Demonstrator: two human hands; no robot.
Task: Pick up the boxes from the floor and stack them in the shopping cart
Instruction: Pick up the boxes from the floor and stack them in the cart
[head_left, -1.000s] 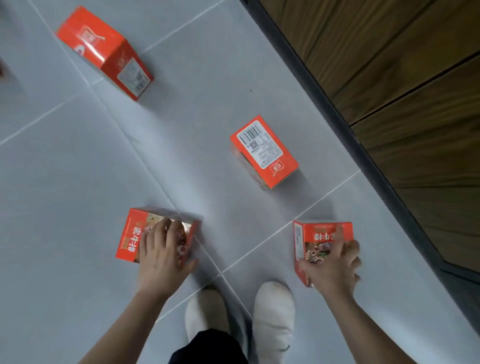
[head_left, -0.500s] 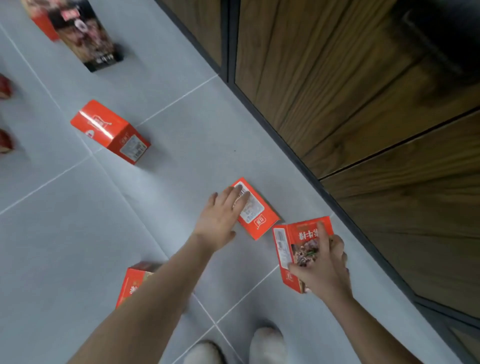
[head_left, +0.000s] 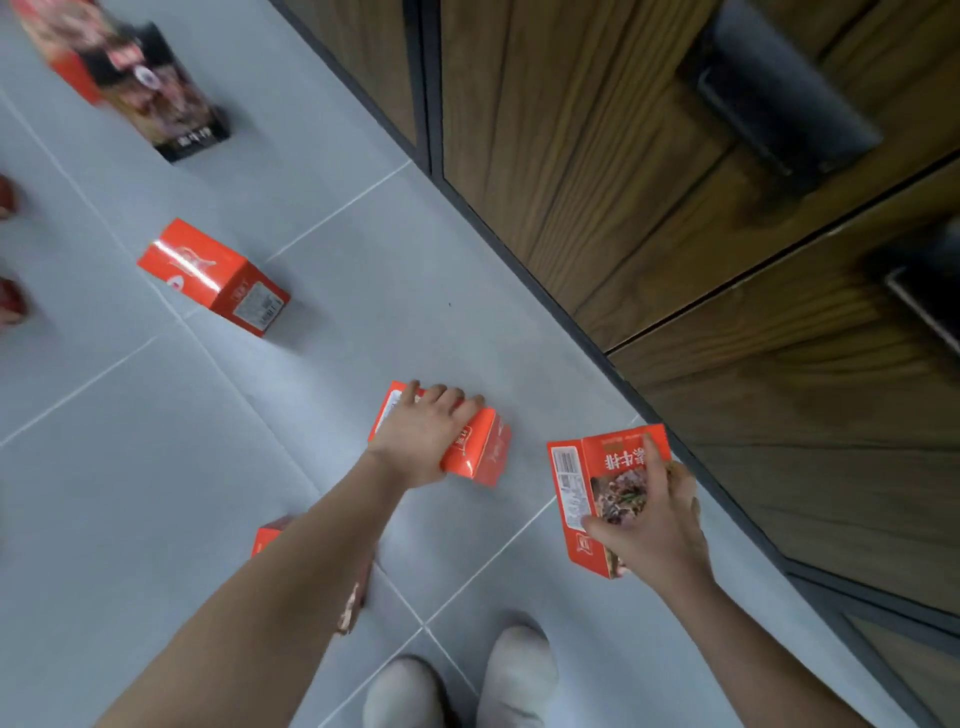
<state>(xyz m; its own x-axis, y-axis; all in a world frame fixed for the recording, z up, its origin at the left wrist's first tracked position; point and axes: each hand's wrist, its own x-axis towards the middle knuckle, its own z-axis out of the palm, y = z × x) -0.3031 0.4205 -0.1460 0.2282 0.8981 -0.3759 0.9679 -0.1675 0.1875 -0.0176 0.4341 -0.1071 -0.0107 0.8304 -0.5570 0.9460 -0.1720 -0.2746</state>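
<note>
Several orange boxes lie on the grey tiled floor. My left hand (head_left: 423, 436) grips one orange box (head_left: 480, 452) in the middle of the floor, fingers curled over its far edge. My right hand (head_left: 649, 525) holds a second orange box (head_left: 587, 478) with a food picture, lifted a little above the floor. A third box (head_left: 267, 535) lies under my left forearm, mostly hidden. A fourth box (head_left: 213, 278) rests further away at the left. A black and red box (head_left: 150, 88) stands at the far left. The shopping cart is out of view.
A dark wooden cabinet front (head_left: 675, 208) with a black plinth runs along the right side. My two white shoes (head_left: 467, 686) stand at the bottom. Red objects (head_left: 10, 301) show at the left edge.
My left hand left the box near my feet, reached forward and closed on the middle box. My right hand lifted its box and carried it forward.
</note>
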